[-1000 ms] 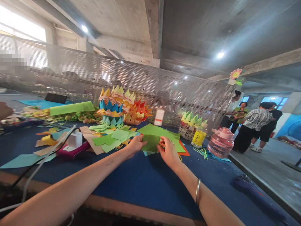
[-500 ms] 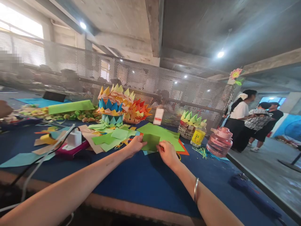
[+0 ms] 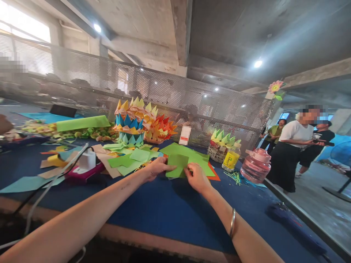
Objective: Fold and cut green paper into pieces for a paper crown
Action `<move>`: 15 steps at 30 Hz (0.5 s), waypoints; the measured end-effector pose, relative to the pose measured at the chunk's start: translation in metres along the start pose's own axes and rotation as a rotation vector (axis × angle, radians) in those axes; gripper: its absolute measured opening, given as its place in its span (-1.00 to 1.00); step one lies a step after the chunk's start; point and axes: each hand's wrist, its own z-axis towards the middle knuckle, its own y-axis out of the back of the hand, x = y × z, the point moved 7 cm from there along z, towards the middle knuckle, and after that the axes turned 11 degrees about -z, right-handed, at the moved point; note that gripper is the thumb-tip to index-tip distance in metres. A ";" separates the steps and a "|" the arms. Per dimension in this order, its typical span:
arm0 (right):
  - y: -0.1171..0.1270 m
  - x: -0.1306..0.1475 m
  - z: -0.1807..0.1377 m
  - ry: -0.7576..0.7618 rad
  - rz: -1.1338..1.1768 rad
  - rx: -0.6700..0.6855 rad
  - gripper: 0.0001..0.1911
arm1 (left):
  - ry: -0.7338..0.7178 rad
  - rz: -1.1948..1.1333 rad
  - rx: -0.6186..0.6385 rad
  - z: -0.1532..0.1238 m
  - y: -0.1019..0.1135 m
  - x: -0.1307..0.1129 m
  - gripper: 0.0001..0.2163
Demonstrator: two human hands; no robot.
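Note:
A small square of green paper [image 3: 177, 165] is held up over the blue-covered table, stretched between my two hands. My left hand [image 3: 157, 168] pinches its left edge, thumb in front. At its right edge my right hand [image 3: 196, 177] grips it between thumb and curled fingers; a silver bangle circles that forearm. Right behind the small piece lie larger light-green sheets [image 3: 196, 153], with the corner of an orange sheet [image 3: 215, 175] showing under them. Loose green paper pieces [image 3: 139, 155] lie to the left of my left hand.
Folded-paper crowns [image 3: 130, 124] stand at the back. To the right are a basket with green paper points [image 3: 218, 149], a yellow-labelled bottle [image 3: 230, 160] and a pink water jug [image 3: 256, 166]. A power strip [image 3: 85, 173] with cables sits left. People [image 3: 293, 135] stand beyond the table.
The green square has tilted and now looks lighter; my left fingers have shifted slightly along its edge. Behind the table at right, the people have moved and another has come into view.

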 end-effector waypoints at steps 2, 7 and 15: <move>0.003 0.005 -0.001 0.030 0.021 0.006 -0.72 | 0.022 -0.017 0.019 -0.005 -0.005 -0.002 -0.60; 0.007 0.018 -0.003 0.090 0.054 0.062 -0.78 | -0.036 -0.030 0.009 -0.010 -0.011 -0.004 -0.59; 0.020 -0.031 -0.011 -0.060 -0.030 0.219 -0.87 | -0.075 -0.071 -0.098 -0.008 -0.004 -0.006 -0.62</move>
